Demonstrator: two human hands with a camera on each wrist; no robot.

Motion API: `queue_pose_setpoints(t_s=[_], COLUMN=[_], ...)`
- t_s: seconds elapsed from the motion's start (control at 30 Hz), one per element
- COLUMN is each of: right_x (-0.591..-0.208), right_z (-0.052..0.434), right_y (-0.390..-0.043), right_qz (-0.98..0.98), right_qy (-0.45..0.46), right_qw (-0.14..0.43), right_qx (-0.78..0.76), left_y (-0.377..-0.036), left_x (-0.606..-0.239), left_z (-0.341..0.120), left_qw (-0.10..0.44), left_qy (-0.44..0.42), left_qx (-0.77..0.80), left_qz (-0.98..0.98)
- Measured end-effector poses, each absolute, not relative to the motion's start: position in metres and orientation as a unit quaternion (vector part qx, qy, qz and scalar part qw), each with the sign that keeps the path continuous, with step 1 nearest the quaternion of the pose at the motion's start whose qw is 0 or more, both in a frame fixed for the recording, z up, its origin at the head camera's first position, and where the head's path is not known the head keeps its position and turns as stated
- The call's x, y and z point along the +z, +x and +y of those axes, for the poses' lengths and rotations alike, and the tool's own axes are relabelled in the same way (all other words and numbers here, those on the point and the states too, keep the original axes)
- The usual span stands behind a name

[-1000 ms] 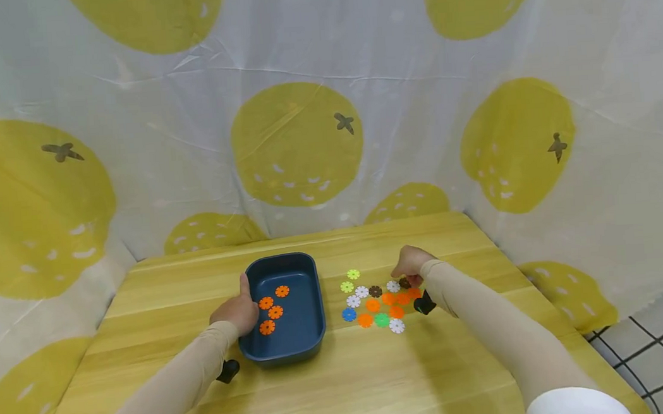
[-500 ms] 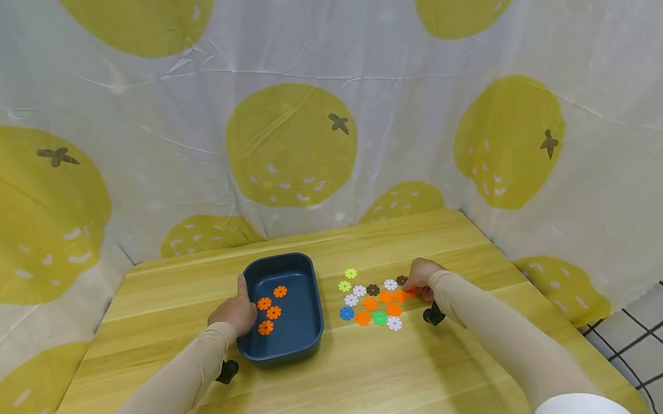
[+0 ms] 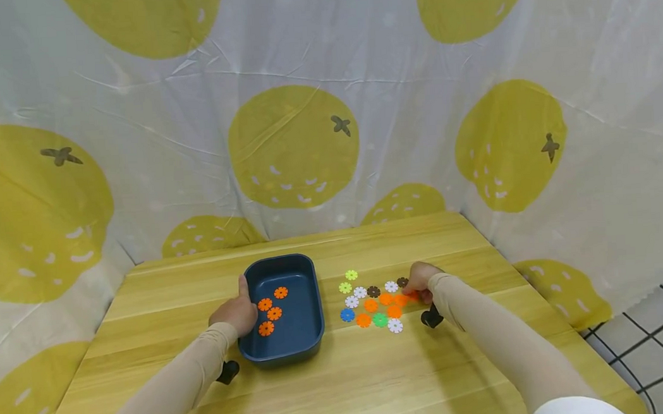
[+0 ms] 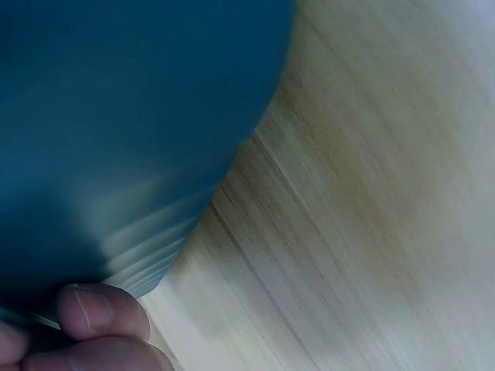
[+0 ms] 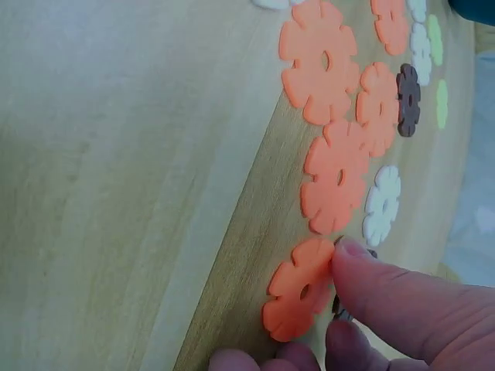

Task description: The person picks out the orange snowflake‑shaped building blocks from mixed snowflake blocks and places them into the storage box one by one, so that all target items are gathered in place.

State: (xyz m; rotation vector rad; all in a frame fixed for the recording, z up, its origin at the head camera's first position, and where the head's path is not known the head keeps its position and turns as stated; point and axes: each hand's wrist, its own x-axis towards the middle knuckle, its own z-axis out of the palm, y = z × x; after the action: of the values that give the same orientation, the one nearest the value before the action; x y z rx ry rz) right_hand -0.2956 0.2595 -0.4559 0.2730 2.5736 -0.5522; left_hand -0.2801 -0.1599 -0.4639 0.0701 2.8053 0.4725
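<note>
In the head view my left hand (image 3: 235, 314) grips the left side of a dark blue rectangular tray (image 3: 314, 322), its thumb along the rim. The left wrist view shows curled fingertips (image 4: 108, 313) against the tray's outer wall (image 4: 139, 139). Several orange discs (image 3: 267, 329) lie inside. At the right edge of a spread of slotted, flower-shaped plastic discs is my right hand (image 3: 422, 277). Seen from the right wrist, its thumb and curled fingers pinch at the edge of an orange interlocking disc (image 5: 298, 297). A brown disc (image 3: 402, 282) sits just beyond that hand.
Around the right hand lie white (image 3: 395, 326), green (image 3: 380, 320), blue (image 3: 347, 315) and yellow-green discs (image 3: 351, 275), with more orange ones (image 3: 370, 305). The wooden table (image 3: 343, 390) ends at a lemon-printed curtain (image 3: 293, 146) at the back and right.
My right hand has shifted slightly right and nearer, from beside the brown disc onto the rightmost orange disc. The left hand and the tray have stayed in place.
</note>
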Motion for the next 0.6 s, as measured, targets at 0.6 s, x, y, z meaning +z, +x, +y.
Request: queue_pose_setpoints(t_s=[0.6], right_x=[-0.4527], right_z=[0.2623], right_y=[-0.2994], right_qz=[0.947], right_qy=[0.079], right_qw=[0.280], right_qx=[-0.139], left_y=[-0.2792], left_x=[-0.4642], left_z=[-0.1614], left_qw=[0.141], left_qy=[0.029], left_qx=[0.166], left_qz=[0.975])
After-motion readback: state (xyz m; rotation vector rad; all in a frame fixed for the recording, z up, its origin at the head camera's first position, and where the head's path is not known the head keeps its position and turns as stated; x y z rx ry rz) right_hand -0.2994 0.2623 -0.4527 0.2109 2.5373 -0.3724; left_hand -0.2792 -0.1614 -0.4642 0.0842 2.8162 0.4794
